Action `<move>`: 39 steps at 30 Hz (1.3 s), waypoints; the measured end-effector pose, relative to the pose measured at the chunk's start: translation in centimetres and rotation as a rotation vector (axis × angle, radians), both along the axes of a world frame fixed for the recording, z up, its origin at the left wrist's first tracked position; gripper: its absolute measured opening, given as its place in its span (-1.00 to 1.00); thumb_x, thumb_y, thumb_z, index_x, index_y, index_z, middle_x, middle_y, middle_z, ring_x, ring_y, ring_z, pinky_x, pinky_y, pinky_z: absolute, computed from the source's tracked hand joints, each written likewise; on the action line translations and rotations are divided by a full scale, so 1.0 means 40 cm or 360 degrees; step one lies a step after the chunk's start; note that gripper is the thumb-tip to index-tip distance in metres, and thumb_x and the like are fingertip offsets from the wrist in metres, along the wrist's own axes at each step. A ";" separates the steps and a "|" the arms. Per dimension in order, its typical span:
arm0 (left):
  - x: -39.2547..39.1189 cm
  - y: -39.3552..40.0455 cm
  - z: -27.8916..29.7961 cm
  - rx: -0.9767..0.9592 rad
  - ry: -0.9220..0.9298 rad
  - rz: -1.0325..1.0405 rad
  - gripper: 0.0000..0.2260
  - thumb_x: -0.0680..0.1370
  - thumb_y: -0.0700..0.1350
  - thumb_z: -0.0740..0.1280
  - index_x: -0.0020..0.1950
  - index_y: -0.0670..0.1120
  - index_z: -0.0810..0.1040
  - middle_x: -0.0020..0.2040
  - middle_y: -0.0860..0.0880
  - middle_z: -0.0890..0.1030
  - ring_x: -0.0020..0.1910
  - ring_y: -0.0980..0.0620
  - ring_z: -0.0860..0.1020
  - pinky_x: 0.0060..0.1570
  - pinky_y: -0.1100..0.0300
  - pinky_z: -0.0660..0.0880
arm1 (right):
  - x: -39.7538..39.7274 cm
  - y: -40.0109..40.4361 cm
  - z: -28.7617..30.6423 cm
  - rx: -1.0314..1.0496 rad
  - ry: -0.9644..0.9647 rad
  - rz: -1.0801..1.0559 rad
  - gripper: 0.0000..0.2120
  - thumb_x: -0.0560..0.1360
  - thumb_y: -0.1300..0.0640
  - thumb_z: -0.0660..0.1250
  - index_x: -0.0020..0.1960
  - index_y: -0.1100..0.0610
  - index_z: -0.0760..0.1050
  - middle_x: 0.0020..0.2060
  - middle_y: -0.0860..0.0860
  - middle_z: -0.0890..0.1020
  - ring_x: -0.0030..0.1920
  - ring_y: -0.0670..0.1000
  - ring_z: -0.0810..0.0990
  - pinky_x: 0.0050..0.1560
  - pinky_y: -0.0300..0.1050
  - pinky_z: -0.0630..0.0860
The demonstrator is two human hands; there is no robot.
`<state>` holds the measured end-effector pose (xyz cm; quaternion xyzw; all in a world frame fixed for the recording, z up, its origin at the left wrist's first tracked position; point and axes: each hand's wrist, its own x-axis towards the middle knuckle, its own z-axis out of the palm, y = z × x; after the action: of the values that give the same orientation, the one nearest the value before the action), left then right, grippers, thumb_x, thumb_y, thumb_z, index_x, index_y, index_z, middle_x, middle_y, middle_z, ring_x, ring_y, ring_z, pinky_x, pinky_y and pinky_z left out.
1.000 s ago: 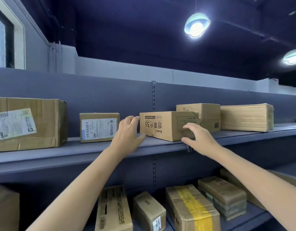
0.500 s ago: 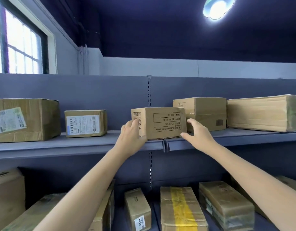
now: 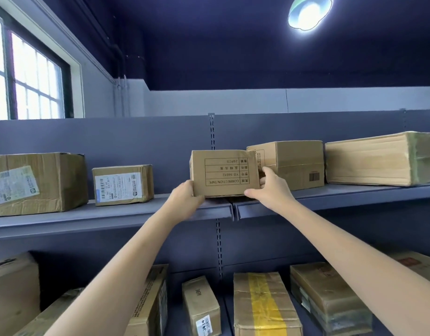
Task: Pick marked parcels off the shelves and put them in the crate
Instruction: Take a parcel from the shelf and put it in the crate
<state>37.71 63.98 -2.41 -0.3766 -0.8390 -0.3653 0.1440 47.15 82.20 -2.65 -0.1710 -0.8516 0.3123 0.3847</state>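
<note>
A small brown cardboard parcel (image 3: 224,173) with an upside-down printed table reading "CORRECTION TAPE" sits at the front of the upper shelf (image 3: 112,212), its front bottom edge slightly raised off the shelf. My left hand (image 3: 184,198) grips its lower left corner. My right hand (image 3: 269,187) holds its right side, thumb under the lower right corner and fingers curled round the side. No crate is in view.
On the upper shelf stand a large labelled box (image 3: 37,183) and a smaller labelled box (image 3: 123,184) at left, a brown box (image 3: 294,163) and a plastic-wrapped parcel (image 3: 381,158) at right. Several parcels lie on the lower shelf, one with yellow tape (image 3: 264,304).
Both hands closed in from beside the parcel and took hold of its two sides. The parcel turned its end face toward me and its front edge lifted a little.
</note>
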 end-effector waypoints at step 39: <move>0.089 -0.124 0.174 0.1154 0.0373 -0.0288 -0.60 0.61 -0.07 0.17 0.44 -0.03 0.18 0.08 0.14 0.45 0.03 0.21 0.49 0.06 0.20 0.49 | 0.094 -0.146 0.206 0.0435 0.0953 0.0508 -0.17 0.32 0.10 0.52 0.42 0.11 0.10 0.41 0.04 0.27 0.39 0.00 0.26 0.33 -0.07 0.34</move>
<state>41.29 59.04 4.54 -0.4129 -0.5967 -0.6039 0.3298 50.91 76.37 5.61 0.1160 -0.7511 0.2879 0.5827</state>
